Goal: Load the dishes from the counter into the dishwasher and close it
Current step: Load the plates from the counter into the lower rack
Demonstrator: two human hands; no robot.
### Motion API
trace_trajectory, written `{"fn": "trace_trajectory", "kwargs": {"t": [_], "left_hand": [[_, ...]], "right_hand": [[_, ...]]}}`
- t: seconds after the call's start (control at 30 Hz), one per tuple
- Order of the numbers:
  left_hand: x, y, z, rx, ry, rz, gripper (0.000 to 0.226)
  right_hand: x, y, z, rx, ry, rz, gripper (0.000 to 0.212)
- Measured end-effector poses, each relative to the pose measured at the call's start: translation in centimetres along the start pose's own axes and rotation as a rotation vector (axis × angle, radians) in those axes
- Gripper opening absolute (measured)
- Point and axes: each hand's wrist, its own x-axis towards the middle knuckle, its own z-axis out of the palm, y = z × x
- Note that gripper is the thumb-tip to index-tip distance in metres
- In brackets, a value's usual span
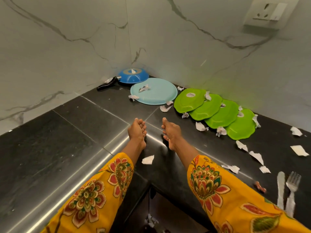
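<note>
Head view showed nothing loaded: green plates (214, 113), pale blue plate (154, 91) and cutlery (287, 189) remained on counter (84, 125); left hand (137, 132) and right hand (170, 132) hovered empty, loosely curled.

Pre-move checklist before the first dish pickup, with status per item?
1. Hands free: ok. The left hand and right hand hover over the counter, holding nothing.
2. Dishes in view: ok. Light blue plate, four overlapping green plates and an upturned blue pan in the corner.
3. Dishes clear of litter: not ok. Paper scraps lie on and around the plates.
4. Cutlery located: ok. Knife and fork lie side by side at the near right.
5. Dishwasher open and ready: cannot tell, it is not in view.
</note>
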Motion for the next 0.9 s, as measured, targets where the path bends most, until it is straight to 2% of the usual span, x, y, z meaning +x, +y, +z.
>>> {"fn": "trace_trajectory", "kwargs": {"t": [0.13,0.23,0.4,0.47,0.53,0.57,0.63,0.7,0.9], "left_hand": [[3.9,1.1,1.9,-0.001,0.014,-0.016,0.022],[7.0,1.7,3.4,0.002,0.012,-0.052,0.02],[10.1,2.6,5.9,-0.025,-0.035,-0.114,0.052],[11.3,2.9,7.0,-0.027,-0.037,-0.093,0.046],[12.4,3.2,7.9,-0.04,-0.009,-0.058,0.022],[13.0,3.3,8.3,-0.052,0.011,-0.045,0.02],[13.9,3.5,8.9,-0.086,0.025,-0.025,0.029],[14.7,3.6,9.4,-0.112,0.021,-0.01,0.036],[16.1,4.6,10.8,-0.251,0.024,-0.047,0.035]], "right_hand": [[4.5,-1.0,2.0,0.0,-0.009,0.005,0.024],[7.8,-1.8,3.3,0.034,-0.037,0.019,0.021],[12.7,-2.7,4.8,0.07,-0.046,-0.003,0.014],[14.2,-3.1,5.1,0.068,-0.017,-0.025,0.012],[15.5,-3.6,5.4,0.041,0.019,-0.064,0.033],[15.9,-3.9,5.6,0.029,0.041,-0.072,0.047],[16.7,-4.6,5.9,0.013,0.075,-0.082,0.061],[17.4,-4.9,6.2,0.006,0.104,-0.097,0.063],[17.9,-4.9,6.8,0.035,0.189,-0.108,0.064]]}}
